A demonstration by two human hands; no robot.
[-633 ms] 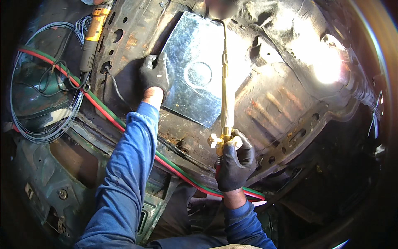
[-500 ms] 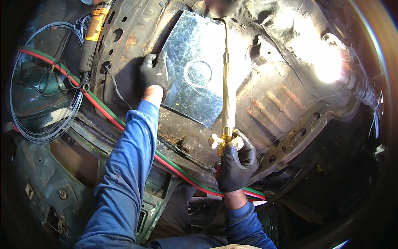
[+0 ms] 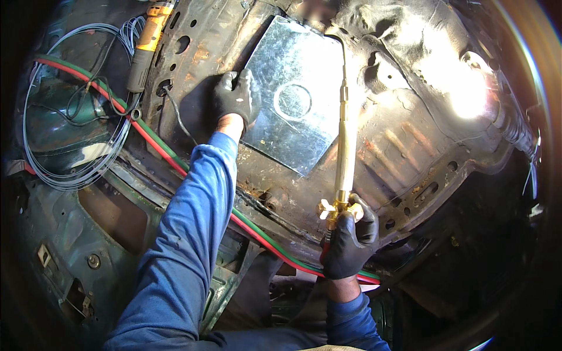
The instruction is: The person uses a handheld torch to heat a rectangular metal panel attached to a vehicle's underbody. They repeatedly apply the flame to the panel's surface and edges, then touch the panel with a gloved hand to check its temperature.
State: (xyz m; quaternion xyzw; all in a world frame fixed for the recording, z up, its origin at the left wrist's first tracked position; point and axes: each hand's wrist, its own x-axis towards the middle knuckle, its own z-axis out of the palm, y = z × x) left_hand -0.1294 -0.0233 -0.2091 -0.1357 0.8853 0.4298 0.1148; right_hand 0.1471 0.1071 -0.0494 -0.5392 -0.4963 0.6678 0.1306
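Observation:
A flat, shiny metal sheet (image 3: 272, 70) with a circle marked on it lies tilted on the rusty car body panel. My left hand (image 3: 236, 96), in a dark glove, is closed at the sheet's left edge, gripping it there. In my gloved right hand (image 3: 352, 243) is a brass gas torch (image 3: 346, 140), held at its valve end with the thumb and fingers around the knobs. The torch's long tube points away from me along the sheet's right side. Its thin bent tip is by the sheet's far right corner, and no flame can be made out in the glare.
A bright lamp (image 3: 471, 102) glares at the right. Red and green twin hoses (image 3: 167, 155) run across the near edge of the panel. A yellow and grey power tool (image 3: 149, 44) lies at the upper left, beside a coil of thin wire (image 3: 73, 180).
The whole scene has shifted rightward in the picture. My right hand and the torch have come slightly towards me, while my left hand stays at the sheet's edge.

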